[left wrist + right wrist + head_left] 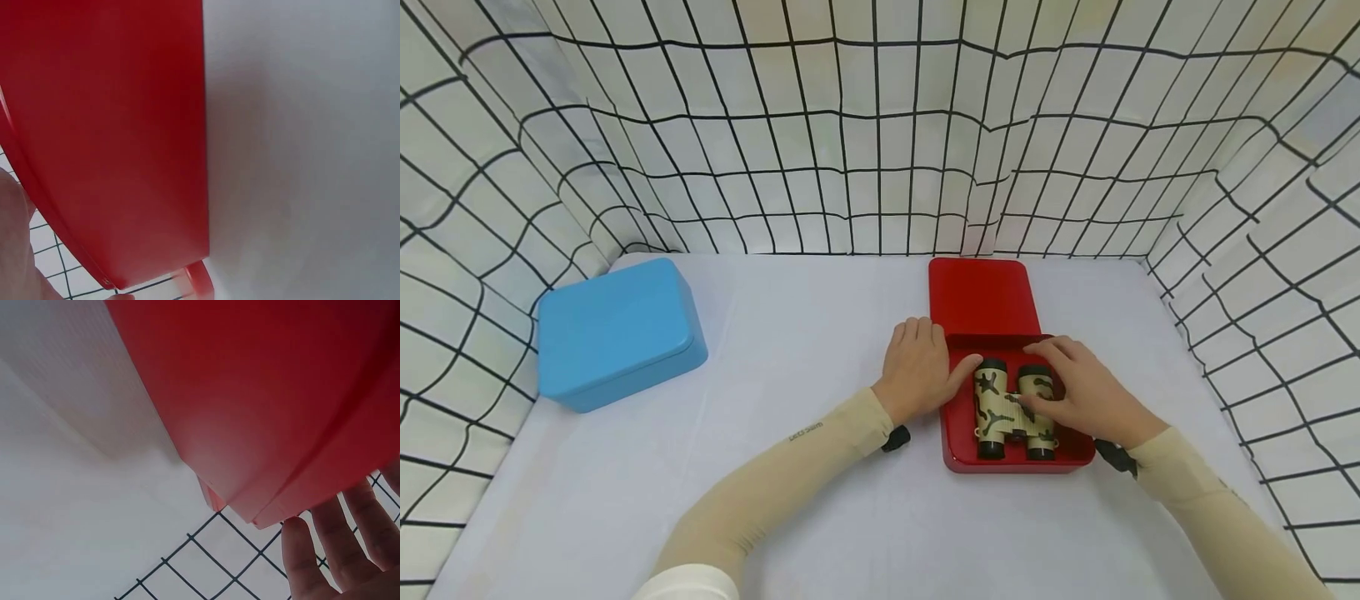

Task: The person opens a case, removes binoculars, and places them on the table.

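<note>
A pair of camouflage-pattern binoculars [992,408] lies inside an open red box [958,462], whose lid [981,296] is folded back behind it. At the box's left wall is my left hand [917,375], fingers extended and thumb stretched over the rim, its tip by the left barrel. Over the right rim comes my right hand [1086,396], fingers loosely bent and thumb near the right barrel; whether it touches the binoculars, I cannot tell. In the right wrist view, fingers [344,540] spread beside the box wall. The left wrist view mostly shows the red side wall [125,144].
A closed blue box [617,333] stands at the far left of the white table [820,517]. White walls with a black grid [880,142] enclose the back and both sides. A dark wrist strap piece [895,438] shows under the left wrist.
</note>
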`<control>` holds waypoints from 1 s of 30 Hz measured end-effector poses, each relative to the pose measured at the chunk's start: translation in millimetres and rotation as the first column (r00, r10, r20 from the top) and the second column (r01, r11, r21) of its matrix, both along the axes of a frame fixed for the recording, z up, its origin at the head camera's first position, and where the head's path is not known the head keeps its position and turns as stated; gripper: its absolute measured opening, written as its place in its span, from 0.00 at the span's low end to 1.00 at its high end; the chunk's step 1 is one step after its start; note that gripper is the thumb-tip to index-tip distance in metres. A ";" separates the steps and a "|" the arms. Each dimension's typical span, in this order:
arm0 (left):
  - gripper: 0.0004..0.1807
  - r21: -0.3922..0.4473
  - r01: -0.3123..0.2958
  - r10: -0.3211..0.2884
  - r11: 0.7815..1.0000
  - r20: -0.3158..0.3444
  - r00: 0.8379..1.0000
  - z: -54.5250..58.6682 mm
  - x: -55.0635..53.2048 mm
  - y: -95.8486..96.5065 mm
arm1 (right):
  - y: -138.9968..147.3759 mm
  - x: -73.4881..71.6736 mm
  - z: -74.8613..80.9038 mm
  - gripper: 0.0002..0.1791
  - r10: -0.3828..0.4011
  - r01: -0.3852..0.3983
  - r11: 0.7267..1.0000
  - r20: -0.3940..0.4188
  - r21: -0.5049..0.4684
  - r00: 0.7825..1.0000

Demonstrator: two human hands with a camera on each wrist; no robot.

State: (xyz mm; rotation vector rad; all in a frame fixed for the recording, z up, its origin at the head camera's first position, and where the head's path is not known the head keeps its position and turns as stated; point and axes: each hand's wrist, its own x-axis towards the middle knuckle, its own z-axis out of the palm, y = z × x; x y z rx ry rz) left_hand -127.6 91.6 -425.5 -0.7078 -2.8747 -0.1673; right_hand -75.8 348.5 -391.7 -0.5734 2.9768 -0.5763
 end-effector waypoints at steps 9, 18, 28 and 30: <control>0.33 -0.082 0.010 -0.011 0.997 -0.010 1.000 2.4 -1.4 6.1 | 0.0 3.8 -4.5 0.38 0.005 -0.005 1.000 -0.015 0.005 1.000; 0.21 -0.153 0.023 -0.038 0.988 -0.095 0.995 2.7 -1.1 6.1 | -0.8 7.3 -5.1 0.38 0.034 -0.034 0.999 -0.067 -0.001 0.997; 0.15 -0.184 0.016 -0.030 0.983 -0.077 0.997 2.6 0.9 5.9 | -0.4 8.8 -9.0 0.40 0.043 -0.043 0.999 -0.053 0.005 0.998; 0.14 -0.189 0.014 -0.027 0.982 -0.066 0.997 2.9 0.4 7.1 | 0.2 8.3 -10.3 0.40 0.049 -0.049 0.999 -0.055 0.008 0.997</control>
